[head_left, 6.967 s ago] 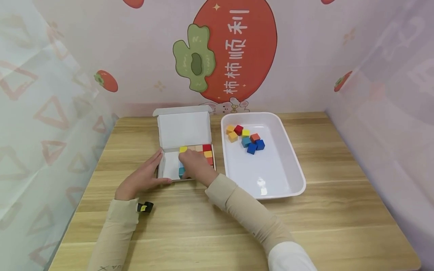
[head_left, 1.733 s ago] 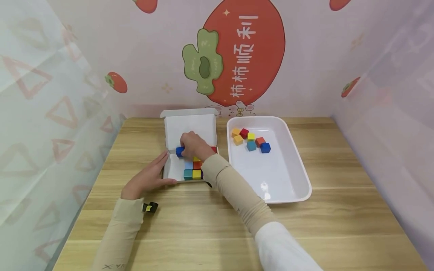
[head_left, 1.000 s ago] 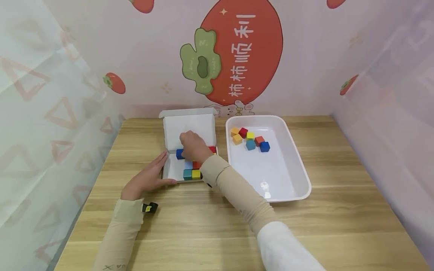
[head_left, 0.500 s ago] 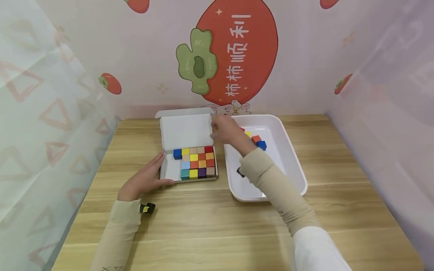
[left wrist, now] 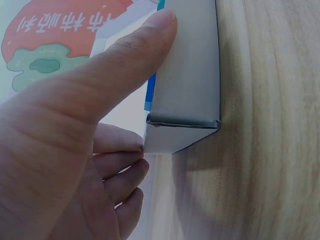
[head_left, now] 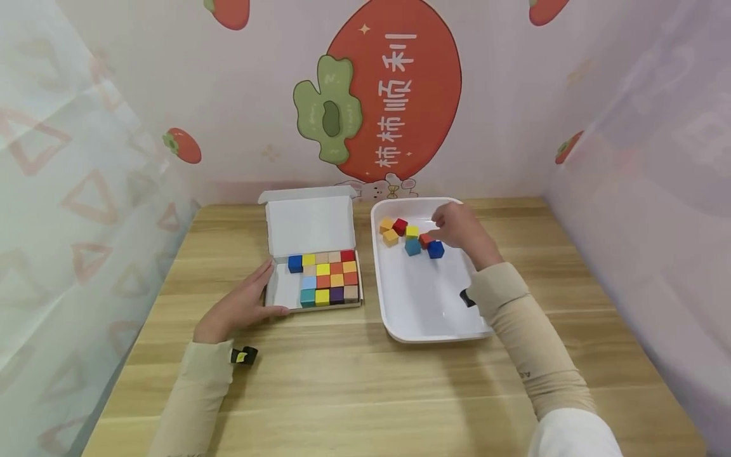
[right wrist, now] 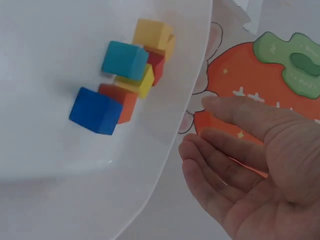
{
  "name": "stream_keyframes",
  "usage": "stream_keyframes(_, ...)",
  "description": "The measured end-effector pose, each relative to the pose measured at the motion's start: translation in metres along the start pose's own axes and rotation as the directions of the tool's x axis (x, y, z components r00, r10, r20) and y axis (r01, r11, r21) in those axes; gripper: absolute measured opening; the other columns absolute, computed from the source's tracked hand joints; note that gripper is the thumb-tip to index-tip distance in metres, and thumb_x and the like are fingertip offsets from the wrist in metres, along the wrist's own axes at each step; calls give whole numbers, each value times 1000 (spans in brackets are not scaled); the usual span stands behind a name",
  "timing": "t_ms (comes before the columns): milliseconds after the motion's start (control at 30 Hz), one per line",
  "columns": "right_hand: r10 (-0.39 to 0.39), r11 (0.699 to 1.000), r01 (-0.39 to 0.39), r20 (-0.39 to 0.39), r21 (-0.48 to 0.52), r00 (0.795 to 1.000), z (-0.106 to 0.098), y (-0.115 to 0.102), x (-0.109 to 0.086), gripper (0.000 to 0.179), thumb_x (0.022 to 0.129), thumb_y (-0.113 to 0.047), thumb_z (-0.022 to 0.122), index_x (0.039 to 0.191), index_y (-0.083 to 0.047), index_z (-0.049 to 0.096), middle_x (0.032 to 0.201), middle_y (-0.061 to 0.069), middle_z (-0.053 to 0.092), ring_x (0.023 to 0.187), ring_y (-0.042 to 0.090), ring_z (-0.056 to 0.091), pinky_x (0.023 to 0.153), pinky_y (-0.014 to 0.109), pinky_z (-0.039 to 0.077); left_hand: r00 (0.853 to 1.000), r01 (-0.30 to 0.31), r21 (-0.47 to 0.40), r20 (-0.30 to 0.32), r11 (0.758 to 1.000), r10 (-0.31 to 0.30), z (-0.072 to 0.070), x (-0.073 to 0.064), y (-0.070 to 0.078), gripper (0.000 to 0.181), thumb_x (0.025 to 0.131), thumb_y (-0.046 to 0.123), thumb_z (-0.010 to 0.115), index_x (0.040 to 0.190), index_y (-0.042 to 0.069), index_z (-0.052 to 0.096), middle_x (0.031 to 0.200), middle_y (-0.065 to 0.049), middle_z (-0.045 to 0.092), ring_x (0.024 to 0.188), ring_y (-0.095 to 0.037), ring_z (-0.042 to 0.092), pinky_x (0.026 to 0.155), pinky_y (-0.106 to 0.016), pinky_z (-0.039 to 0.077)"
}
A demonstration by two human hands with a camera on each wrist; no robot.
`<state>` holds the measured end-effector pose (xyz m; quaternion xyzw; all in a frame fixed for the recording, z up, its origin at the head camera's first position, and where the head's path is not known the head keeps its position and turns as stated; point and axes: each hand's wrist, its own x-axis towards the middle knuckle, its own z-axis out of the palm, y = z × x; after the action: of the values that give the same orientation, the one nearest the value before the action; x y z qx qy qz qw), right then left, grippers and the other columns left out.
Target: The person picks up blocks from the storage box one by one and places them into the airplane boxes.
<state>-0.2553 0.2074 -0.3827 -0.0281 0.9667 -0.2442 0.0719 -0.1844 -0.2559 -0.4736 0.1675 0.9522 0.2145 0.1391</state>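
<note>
A white cardboard box (head_left: 283,289) with its lid raised holds rows of coloured cubes. One blue cube (head_left: 295,264) sits at the back of its bare left strip. My left hand (head_left: 240,309) grips the box's front left corner; in the left wrist view the thumb (left wrist: 145,45) lies on the front wall's edge and the fingers touch the left wall. My right hand (head_left: 461,232), holding nothing, hovers over the back right of the white tray (head_left: 434,317), fingers loosely bent. Nearest to it are an orange-red cube (head_left: 426,241) and a blue cube (right wrist: 95,111).
Also in the tray are a teal cube (head_left: 413,247), a yellow cube (head_left: 412,232), a red cube (head_left: 400,226) and two light orange cubes, the front one (head_left: 391,238) by the left wall. Printed sheets (head_left: 245,120) stand around the wooden table (head_left: 342,387).
A blue cube has gone from the tray into the box's back left. My right hand has left the box and moved right over the tray. The left hand has kept its place.
</note>
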Motion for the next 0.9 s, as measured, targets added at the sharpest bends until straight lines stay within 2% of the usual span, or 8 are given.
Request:
stream_keyframes(200,57,998,-57,81,-3,995,7,25,-3,44,97,-11,76,137,2,65,132,23,68,115,40,66,105,54,59,1000,-2,4,-8,1000,2,2,-1,-4,124,87,61,81,167,-4,12,177,-24,8,161,-49,18,129,-62,26)
stream_keyframes(367,82,997,-81,131,-11,988,25,45,1,45,96,-10,76,137,2,65,128,23,68,111,38,65,107,56,57,1000,1,-1,-7,1000,-1,2,-2,-4,125,86,61,81,168,-3,11,178,-23,8,162,-49,19,129,-62,26)
stream_keyframes(567,36,998,-41,99,54,994,39,60,7,42,96,-6,74,135,7,65,127,27,69,114,39,64,110,55,55,1000,4,-7,-6,1000,-4,4,-3,-4,124,87,61,81,168,-2,11,178,-22,7,162,-47,19,129,-61,27)
stream_keyframes(733,-7,995,3,50,95,999,41,65,10,37,95,-5,76,129,7,69,123,27,72,113,40,67,109,54,56,1000,7,-7,-14,1000,-7,4,-3,-5,125,86,61,81,168,-2,12,178,-21,7,162,-47,18,129,-61,27)
stream_keyframes(900,-9,995,6,33,96,999,39,65,12,34,94,-8,79,125,6,72,119,25,74,108,38,69,105,52,59,1000,-4,8,-19,1000,4,3,-2,-5,123,87,61,81,167,-5,14,178,-23,8,162,-47,19,129,-61,27)
